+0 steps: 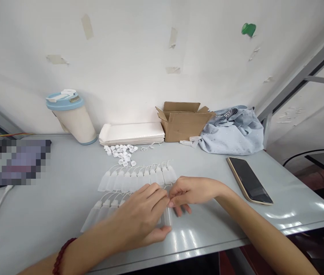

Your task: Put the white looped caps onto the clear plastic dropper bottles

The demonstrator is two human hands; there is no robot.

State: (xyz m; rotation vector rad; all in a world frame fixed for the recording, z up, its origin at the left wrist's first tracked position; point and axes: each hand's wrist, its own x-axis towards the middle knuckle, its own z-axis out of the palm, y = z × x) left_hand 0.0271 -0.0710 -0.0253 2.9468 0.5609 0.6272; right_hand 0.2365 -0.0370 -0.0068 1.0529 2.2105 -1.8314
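A slim bottle is looking clear and colourless, catching pale glints along its side. It is lying at three o'clock from the left hand, whose thumb and fingers are bracing its two ends. The right hand is curling in, bottle at about seven o'clock, thumb and forefinger closing near its upper end; I cannot tell what they are pinching.

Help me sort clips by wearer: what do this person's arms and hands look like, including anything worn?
The left hand is ungloved, with a dark red, beaded-looking bracelet around its wrist. The right hand is ungloved too, its wrist without a band. Both forearms show no sleeve within view.
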